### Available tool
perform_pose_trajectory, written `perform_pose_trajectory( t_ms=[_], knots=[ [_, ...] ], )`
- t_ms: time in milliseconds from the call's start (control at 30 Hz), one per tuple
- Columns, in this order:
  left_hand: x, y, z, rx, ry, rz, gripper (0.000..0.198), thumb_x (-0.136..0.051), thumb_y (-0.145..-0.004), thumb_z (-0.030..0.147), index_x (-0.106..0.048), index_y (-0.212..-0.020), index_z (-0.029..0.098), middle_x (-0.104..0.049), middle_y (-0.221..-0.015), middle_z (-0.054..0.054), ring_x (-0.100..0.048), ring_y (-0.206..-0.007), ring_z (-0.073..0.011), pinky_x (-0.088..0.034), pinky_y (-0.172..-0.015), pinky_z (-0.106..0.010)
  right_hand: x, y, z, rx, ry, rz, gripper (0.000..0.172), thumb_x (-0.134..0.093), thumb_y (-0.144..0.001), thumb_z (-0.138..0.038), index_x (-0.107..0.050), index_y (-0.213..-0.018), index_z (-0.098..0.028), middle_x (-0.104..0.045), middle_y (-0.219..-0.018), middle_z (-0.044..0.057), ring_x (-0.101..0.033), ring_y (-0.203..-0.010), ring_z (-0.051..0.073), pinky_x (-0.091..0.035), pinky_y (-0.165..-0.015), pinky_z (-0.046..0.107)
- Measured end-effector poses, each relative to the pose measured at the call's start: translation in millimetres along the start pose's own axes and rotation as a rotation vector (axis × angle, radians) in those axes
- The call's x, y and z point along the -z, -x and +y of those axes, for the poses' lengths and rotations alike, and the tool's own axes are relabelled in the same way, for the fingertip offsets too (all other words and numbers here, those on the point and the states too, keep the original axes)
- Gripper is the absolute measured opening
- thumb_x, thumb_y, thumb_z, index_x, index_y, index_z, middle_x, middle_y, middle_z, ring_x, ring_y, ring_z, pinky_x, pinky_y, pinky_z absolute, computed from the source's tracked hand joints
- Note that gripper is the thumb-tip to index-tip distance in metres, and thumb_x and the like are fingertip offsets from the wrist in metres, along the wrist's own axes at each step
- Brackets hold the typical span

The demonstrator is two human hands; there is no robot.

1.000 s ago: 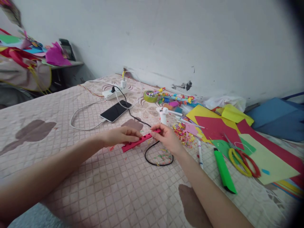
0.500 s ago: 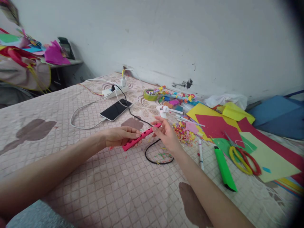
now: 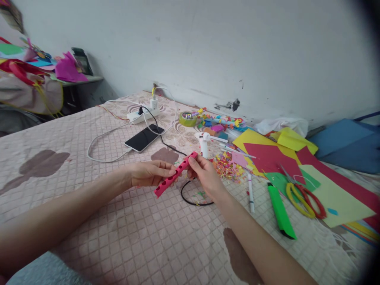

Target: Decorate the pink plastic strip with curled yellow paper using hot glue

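Observation:
A narrow red strip (image 3: 169, 181) with a row of holes along it, perhaps folded paper, is held slantwise above the patterned cover. My left hand (image 3: 152, 172) pinches it near the middle, thumb on top and fingers underneath. At the far upper end my right hand (image 3: 204, 173) grips it between thumb and fingers. Just behind the right hand stands a white glue gun (image 3: 204, 145). Its black cord (image 3: 183, 195) loops on the cover below the hands. Colourful paper scraps (image 3: 227, 168) lie right of my right hand.
A phone (image 3: 144, 138) on a white cable lies near a power strip (image 3: 144, 116). To the right are scissors (image 3: 308, 201), a green cutter-like tool (image 3: 281, 211), a white pen (image 3: 251, 192) and coloured paper sheets (image 3: 271, 158). Green tape (image 3: 187, 119) sits by the wall.
The red strip has tilted so its row of holes faces me more. My right hand has shifted slightly down and its fingers have closed in around the strip's end.

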State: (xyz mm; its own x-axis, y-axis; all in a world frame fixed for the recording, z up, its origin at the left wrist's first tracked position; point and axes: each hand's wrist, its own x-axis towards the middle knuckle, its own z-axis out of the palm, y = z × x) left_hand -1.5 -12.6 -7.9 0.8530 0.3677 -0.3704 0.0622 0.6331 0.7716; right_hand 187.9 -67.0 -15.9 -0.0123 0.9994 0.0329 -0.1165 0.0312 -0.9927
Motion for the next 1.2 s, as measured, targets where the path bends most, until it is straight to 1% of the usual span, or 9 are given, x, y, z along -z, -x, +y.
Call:
perform_pose_trajectory(
  t_ms=[100, 267, 333, 500, 633, 767, 867, 1033, 1200],
  knots=[
    [-0.7, -1, -1, -0.013, 0.006, 0.006, 0.015, -0.070, -0.072, 0.020, -0.064, -0.084, 0.014, -0.068, -0.079, -0.001, -0.061, -0.065, -0.0065, -0.046, -0.062, -0.015, -2, 0, -1, -0.026, -0.063, -0.002, 0.032, -0.060, -0.074, -0.050, -0.060, -0.081, -0.019, -0.056, -0.062, -0.002, -0.046, -0.048, 0.007, -0.037, -0.043, 0.020],
    [1.2, -2, -1, -0.053, 0.039, 0.027, 0.015, -0.069, -0.073, 0.021, -0.061, -0.085, 0.015, -0.067, -0.078, -0.001, -0.062, -0.066, -0.0079, -0.047, -0.061, -0.017, -4, -2, 0, -0.100, -0.236, 0.037, 0.045, -0.051, -0.074, -0.062, -0.059, -0.076, -0.018, -0.058, -0.062, 0.000, -0.047, -0.045, 0.008, -0.036, -0.039, 0.021],
    [0.9, -2, -1, -0.068, 0.041, 0.048, 0.016, -0.068, -0.074, 0.021, -0.061, -0.087, 0.015, -0.067, -0.080, -0.001, -0.061, -0.067, -0.0077, -0.046, -0.061, -0.016, -5, -1, 0, -0.140, -0.240, 0.043, 0.047, -0.051, -0.073, -0.064, -0.059, -0.074, -0.017, -0.057, -0.062, 0.000, -0.046, -0.043, 0.008, -0.035, -0.038, 0.021],
    [-6.1, -3, -2, -0.113, -0.061, 0.124, 0.012, -0.068, -0.074, 0.020, -0.062, -0.083, 0.014, -0.065, -0.078, 0.000, -0.058, -0.066, -0.0055, -0.044, -0.062, -0.015, -13, 5, -4, -0.151, -0.091, 0.053, 0.038, -0.064, -0.067, -0.053, -0.054, -0.064, -0.017, -0.052, -0.056, -0.004, -0.041, -0.041, 0.006, -0.031, -0.035, 0.019],
    [-11.3, -3, -3, -0.152, -0.208, 0.182, 0.014, -0.067, -0.074, 0.024, -0.062, -0.082, 0.013, -0.063, -0.074, 0.000, -0.054, -0.061, -0.0058, -0.041, -0.056, -0.016, -18, 8, -5, -0.136, -0.086, 0.088, 0.032, -0.070, -0.064, -0.044, -0.052, -0.064, -0.018, -0.044, -0.050, -0.007, -0.036, -0.039, 0.005, -0.027, -0.033, 0.018],
    [-10.8, -3, -3, -0.187, -0.349, 0.185, 0.023, -0.063, -0.077, 0.034, -0.060, -0.077, 0.012, -0.061, -0.068, 0.000, -0.049, -0.055, -0.0054, -0.037, -0.050, -0.017, -18, 7, -3, -0.133, -0.105, 0.107, 0.030, -0.070, -0.065, -0.042, -0.052, -0.064, -0.017, -0.044, -0.049, -0.007, -0.035, -0.038, 0.004, -0.026, -0.033, 0.017],
    [-9.6, -3, -3, -0.156, -0.437, 0.174, 0.029, -0.062, -0.076, 0.041, -0.060, -0.075, 0.011, -0.058, -0.064, 0.000, -0.046, -0.051, -0.0056, -0.035, -0.047, -0.017, -16, 6, 1, -0.124, -0.104, 0.114, 0.031, -0.069, -0.066, -0.043, -0.051, -0.064, -0.017, -0.044, -0.049, -0.007, -0.035, -0.038, 0.004, -0.026, -0.032, 0.017],
    [-9.6, -4, -3, -0.143, -0.446, 0.222, 0.032, -0.063, -0.074, 0.043, -0.058, -0.071, 0.012, -0.057, -0.061, 0.001, -0.044, -0.049, -0.0057, -0.032, -0.045, -0.018, -15, 6, 3, -0.146, -0.108, 0.088, 0.035, -0.066, -0.067, -0.049, -0.052, -0.066, -0.017, -0.049, -0.054, -0.006, -0.041, -0.039, 0.005, -0.030, -0.033, 0.017],
    [-9.5, -6, -5, -0.169, -0.480, 0.235, 0.032, -0.063, -0.074, 0.043, -0.056, -0.070, 0.012, -0.054, -0.055, 0.003, -0.040, -0.044, -0.0044, -0.028, -0.041, -0.017, -15, 6, 0, -0.214, -0.134, 0.058, 0.033, -0.074, -0.059, -0.041, -0.053, -0.069, -0.017, -0.048, -0.053, -0.008, -0.040, -0.039, 0.004, -0.030, -0.033, 0.017]
  ],
)
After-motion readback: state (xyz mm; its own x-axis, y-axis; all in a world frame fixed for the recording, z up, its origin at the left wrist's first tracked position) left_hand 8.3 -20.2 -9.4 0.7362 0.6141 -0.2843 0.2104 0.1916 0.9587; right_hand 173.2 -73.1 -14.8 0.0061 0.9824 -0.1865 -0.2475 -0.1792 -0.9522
